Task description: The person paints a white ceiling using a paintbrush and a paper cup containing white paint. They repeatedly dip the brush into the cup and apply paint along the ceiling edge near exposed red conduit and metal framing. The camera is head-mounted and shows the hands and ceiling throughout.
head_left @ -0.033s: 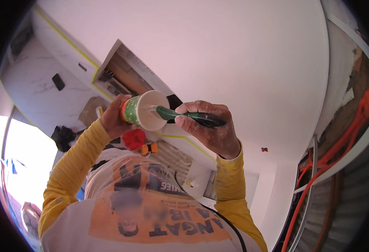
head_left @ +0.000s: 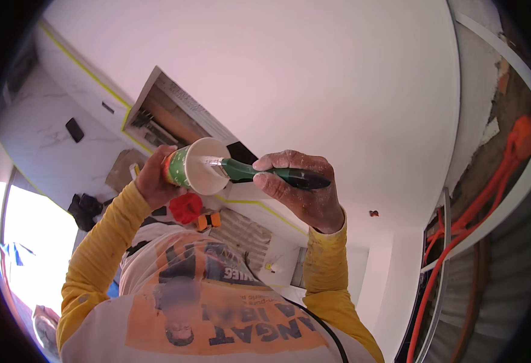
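My left hand (head_left: 153, 181) is closed around a paper cup (head_left: 182, 167), green and red outside and white within. The cup is tilted, its mouth facing right. In my right hand (head_left: 304, 196) is a paintbrush (head_left: 240, 171) with a dark green handle, pinched between thumb and fingers. Its pale metal ferrule lies at the cup's mouth, and the bristle end is inside, pointing left. Whitish smears mark the cup's inner wall. White specks cover my right fingers. How much the cup holds is hidden.
Around me is a large white surface (head_left: 338, 91) with a rectangular recess (head_left: 168, 112) edged partly by yellow-green tape. A phone (head_left: 74, 129) lies on a marbled surface at left. Near my left forearm are a red item (head_left: 185, 208) and an orange-black object (head_left: 208, 221). Orange tubing (head_left: 459, 233) runs along the right.
The brush has come partly out of the cup, so its metal ferrule now shows. My left hand and the cup have shifted slightly left and down in the picture.
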A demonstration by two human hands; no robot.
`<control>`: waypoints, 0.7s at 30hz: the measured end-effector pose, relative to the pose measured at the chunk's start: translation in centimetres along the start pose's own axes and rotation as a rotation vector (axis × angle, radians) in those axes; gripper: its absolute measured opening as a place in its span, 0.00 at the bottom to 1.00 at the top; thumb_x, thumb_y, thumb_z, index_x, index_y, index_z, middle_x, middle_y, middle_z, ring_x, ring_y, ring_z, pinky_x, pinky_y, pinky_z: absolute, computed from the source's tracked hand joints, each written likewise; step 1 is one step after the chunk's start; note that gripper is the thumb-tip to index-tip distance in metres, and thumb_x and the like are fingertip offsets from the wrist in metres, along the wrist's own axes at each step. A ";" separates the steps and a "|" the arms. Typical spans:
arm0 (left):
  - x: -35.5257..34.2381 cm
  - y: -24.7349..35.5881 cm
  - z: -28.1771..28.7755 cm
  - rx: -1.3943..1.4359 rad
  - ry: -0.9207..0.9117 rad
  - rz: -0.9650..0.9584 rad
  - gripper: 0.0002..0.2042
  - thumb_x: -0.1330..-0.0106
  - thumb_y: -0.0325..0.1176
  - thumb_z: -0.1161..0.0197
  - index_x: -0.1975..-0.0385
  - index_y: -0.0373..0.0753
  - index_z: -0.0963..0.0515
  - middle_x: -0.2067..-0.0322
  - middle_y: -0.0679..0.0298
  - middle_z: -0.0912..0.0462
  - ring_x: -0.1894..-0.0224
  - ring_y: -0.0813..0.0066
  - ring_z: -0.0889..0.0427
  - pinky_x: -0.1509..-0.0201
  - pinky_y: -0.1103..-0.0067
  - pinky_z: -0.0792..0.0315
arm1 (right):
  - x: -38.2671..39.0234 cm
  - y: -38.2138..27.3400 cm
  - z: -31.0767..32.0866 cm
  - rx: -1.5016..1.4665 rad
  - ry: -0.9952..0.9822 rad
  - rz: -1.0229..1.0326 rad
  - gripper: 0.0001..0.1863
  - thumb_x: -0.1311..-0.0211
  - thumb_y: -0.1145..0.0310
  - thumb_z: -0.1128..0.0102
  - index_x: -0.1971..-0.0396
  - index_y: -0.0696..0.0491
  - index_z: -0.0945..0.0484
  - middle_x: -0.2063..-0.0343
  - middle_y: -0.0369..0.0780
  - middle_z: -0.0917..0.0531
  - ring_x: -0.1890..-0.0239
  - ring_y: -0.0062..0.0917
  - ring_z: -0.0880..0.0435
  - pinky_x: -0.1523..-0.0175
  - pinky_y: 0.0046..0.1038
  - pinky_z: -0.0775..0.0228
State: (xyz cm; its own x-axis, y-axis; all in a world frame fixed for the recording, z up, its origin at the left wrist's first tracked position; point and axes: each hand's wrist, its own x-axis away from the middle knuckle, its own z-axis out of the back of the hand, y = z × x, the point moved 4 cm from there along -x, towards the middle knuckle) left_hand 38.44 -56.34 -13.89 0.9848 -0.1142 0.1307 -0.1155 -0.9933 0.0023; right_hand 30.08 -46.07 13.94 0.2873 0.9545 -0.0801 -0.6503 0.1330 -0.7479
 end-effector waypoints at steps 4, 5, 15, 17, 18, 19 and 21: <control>-0.8 0.1 -1.5 0.013 -0.043 0.084 0.23 0.31 0.49 0.46 0.45 0.37 0.24 0.60 0.56 0.13 0.63 0.63 0.11 0.70 0.74 0.13 | 2.3 0.9 2.1 0.122 -0.184 -0.235 0.10 0.41 0.74 0.28 0.60 0.60 0.15 0.65 0.43 0.12 0.67 0.21 0.17 0.62 0.23 0.25; -1.2 0.7 -1.7 0.030 -0.059 0.113 0.23 0.31 0.49 0.46 0.45 0.37 0.24 0.60 0.55 0.14 0.64 0.62 0.11 0.69 0.73 0.12 | 2.4 1.0 3.0 0.037 -0.071 -0.221 0.10 0.39 0.73 0.29 0.60 0.60 0.15 0.66 0.41 0.13 0.67 0.19 0.18 0.62 0.24 0.25; -7.3 2.0 -6.7 -0.025 -0.136 0.159 0.20 0.28 0.48 0.46 0.51 0.37 0.24 0.63 0.58 0.15 0.67 0.62 0.14 0.68 0.72 0.16 | 8.7 7.3 5.9 -0.785 0.536 -0.450 0.10 0.35 0.72 0.37 0.56 0.58 0.19 0.75 0.37 0.21 0.77 0.18 0.27 0.73 0.24 0.34; -8.5 2.0 -7.4 -0.090 -0.098 0.149 0.19 0.28 0.48 0.47 0.52 0.37 0.24 0.64 0.58 0.15 0.68 0.62 0.15 0.68 0.73 0.17 | 9.9 7.5 6.8 -0.748 0.557 -0.377 0.12 0.36 0.72 0.38 0.54 0.58 0.21 0.74 0.40 0.20 0.77 0.21 0.24 0.72 0.26 0.29; -9.3 2.0 -7.9 -0.111 -0.130 0.148 0.21 0.28 0.49 0.47 0.51 0.36 0.24 0.65 0.57 0.15 0.69 0.62 0.14 0.70 0.74 0.16 | 10.4 7.6 7.4 -0.731 0.574 -0.346 0.12 0.36 0.73 0.38 0.54 0.58 0.21 0.73 0.41 0.20 0.77 0.22 0.23 0.71 0.27 0.28; -9.8 2.0 -7.9 -0.134 -0.126 0.157 0.22 0.27 0.50 0.48 0.50 0.36 0.24 0.65 0.55 0.14 0.71 0.62 0.14 0.71 0.74 0.15 | 10.6 7.4 7.6 -0.751 0.550 -0.300 0.12 0.36 0.73 0.38 0.54 0.58 0.21 0.73 0.41 0.19 0.77 0.23 0.22 0.70 0.28 0.26; -10.8 1.9 -8.1 -0.109 -0.157 0.126 0.21 0.27 0.49 0.49 0.52 0.35 0.25 0.67 0.55 0.15 0.72 0.63 0.14 0.71 0.75 0.15 | 11.0 7.2 8.6 -0.673 0.620 -0.275 0.11 0.37 0.74 0.39 0.55 0.58 0.21 0.72 0.44 0.17 0.76 0.25 0.19 0.70 0.29 0.25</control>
State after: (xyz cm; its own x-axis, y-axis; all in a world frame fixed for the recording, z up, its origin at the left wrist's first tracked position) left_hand 26.53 -56.82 -7.26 0.9688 -0.2473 -0.0195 -0.2440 -0.9641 0.1045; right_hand 22.49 -32.27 13.33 0.8170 0.5755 -0.0356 -0.0193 -0.0345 -0.9992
